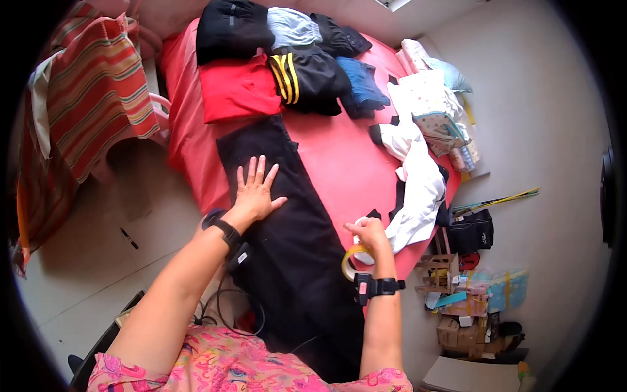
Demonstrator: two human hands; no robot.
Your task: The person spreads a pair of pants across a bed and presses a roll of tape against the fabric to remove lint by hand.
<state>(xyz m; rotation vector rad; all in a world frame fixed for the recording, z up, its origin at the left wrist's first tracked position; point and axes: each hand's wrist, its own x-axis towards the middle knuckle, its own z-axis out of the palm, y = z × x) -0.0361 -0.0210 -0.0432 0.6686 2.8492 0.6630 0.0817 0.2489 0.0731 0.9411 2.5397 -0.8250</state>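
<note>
A pair of black trousers [287,242] lies lengthwise over the pink-covered bed, its near end reaching my body. My left hand [257,196] rests flat on the upper part of the cloth, fingers spread. Beside the right edge of the trousers, my right hand [368,233] has its fingers curled together; what they hold, if anything, is hidden. A yellow ring [346,262] and something white show next to my right wrist; I cannot tell whether the ring is worn or lying there. Each wrist carries a black band.
Folded clothes line the bed's far side, among them a red garment [238,89] and black ones with yellow stripes [307,81]. White clothing [418,186] is heaped along the right edge. A striped cloth [98,91] drapes at left. Boxes and bags [470,232] stand at right.
</note>
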